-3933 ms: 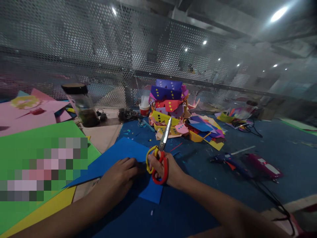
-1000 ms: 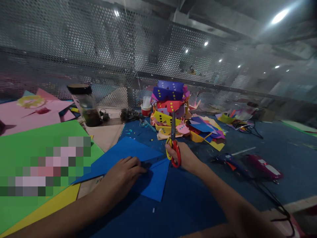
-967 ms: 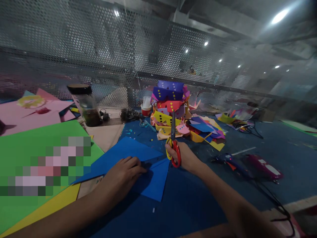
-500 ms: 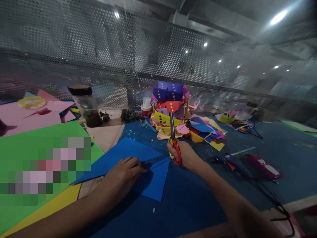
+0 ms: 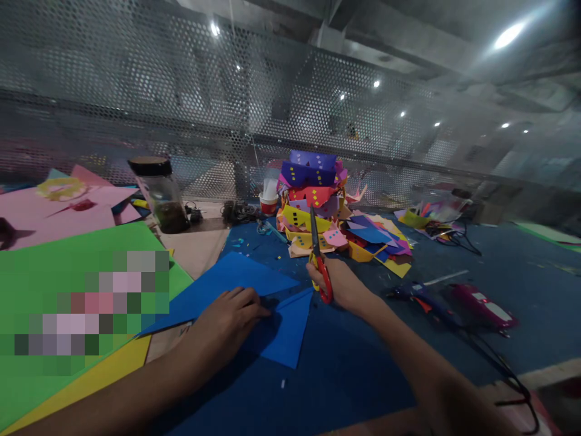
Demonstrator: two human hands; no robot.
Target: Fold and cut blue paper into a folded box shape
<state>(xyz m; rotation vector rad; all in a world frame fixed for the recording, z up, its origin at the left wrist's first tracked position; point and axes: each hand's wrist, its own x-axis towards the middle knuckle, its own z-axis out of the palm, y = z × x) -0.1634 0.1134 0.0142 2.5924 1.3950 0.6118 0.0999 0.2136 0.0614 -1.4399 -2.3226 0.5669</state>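
My right hand [image 5: 338,281] grips a pair of scissors [image 5: 315,233] by its red and yellow handles. The blades point up and away, apparently together, and are raised off the paper. Under my left hand [image 5: 238,312] lies a sheet of blue paper [image 5: 236,269], its fingers bent and pressed together on it. A narrow cut or fold runs from those fingers toward the paper's right corner, and a triangular part of the sheet [image 5: 284,339] spreads nearer to me. What the left fingertips pinch is partly hidden.
Colourful paper boats [image 5: 308,209] are stacked behind the scissors, with loose paper pieces [image 5: 381,236] alongside. A glue gun [image 5: 426,303] and a maroon device [image 5: 485,306] lie right, trailing a black cable. At left are green paper [image 5: 68,254], pink paper [image 5: 27,206] and a lidded jar [image 5: 158,197].
Almost nothing differs. The view has shifted very slightly, while both hands, the scissors and the blue paper keep their places.
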